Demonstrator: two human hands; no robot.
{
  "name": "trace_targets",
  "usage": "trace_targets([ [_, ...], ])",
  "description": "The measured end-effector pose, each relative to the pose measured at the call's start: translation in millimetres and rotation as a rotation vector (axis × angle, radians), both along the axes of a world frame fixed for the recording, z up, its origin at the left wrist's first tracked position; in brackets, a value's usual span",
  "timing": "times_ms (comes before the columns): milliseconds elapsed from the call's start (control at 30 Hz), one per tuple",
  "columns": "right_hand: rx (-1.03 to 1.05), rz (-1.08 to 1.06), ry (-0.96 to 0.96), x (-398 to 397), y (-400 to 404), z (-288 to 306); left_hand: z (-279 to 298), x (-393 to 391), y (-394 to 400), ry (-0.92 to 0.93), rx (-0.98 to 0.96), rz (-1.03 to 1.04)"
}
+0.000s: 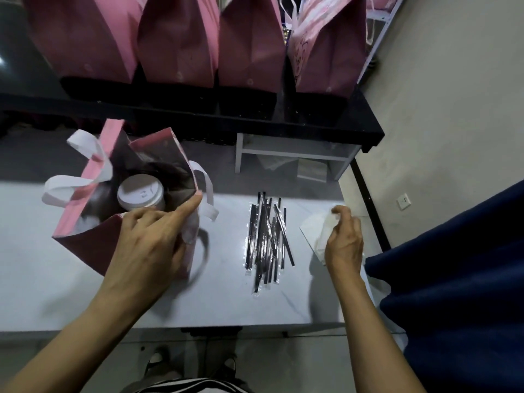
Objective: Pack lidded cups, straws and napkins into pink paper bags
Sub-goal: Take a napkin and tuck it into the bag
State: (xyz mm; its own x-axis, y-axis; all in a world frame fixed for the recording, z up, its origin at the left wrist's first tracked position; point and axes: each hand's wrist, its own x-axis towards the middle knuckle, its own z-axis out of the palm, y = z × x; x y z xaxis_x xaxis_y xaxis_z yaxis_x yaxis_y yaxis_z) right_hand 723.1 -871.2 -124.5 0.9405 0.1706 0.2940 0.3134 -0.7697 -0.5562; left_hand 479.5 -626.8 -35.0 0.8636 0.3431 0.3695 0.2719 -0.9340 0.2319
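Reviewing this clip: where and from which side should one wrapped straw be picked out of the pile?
Pinch a near end of one of the wrapped straws, coming from the table's front edge. They lie roughly lengthwise toward the person, overlapping mid-pile, while the near tips fan out separately, probably easiest to isolate there.

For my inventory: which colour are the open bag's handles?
White flat paper handles on the open pink paper bag; head view.
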Motion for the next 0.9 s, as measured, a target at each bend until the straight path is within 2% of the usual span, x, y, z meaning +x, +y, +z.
trace_targets([
  [300, 0.343, 0.166, 0.035, -20, 85, 71, 22, -24, 10, -0.041, -0.112, 0.064],
  [400, 0.383, 0.283, -0.047, -41, 124, 106, 30, -29, 28, -0.128, -0.036, 0.182],
  [533, 0.454, 0.496, -0.097, -84, 172, 156, 33, -40, 54, -0.06, 0.086, 0.317],
  [633, 0.444, 0.614, -0.164, -116, 211, 184, 35, -48, 64, -0.035, 0.053, 0.383],
  [700, 0.434, 0.672, -0.156, -132, 238, 190, 39, -50, 66, 0.058, 0.04, 0.411],
  [800, 0.262, 0.723, -0.088, -151, 270, 178, 41, -54, 69, 0.233, 0.023, 0.442],
  [900, 0.05, 0.744, -0.085, -161, 285, 160, 40, -61, 77, 0.262, -0.022, 0.462],
])
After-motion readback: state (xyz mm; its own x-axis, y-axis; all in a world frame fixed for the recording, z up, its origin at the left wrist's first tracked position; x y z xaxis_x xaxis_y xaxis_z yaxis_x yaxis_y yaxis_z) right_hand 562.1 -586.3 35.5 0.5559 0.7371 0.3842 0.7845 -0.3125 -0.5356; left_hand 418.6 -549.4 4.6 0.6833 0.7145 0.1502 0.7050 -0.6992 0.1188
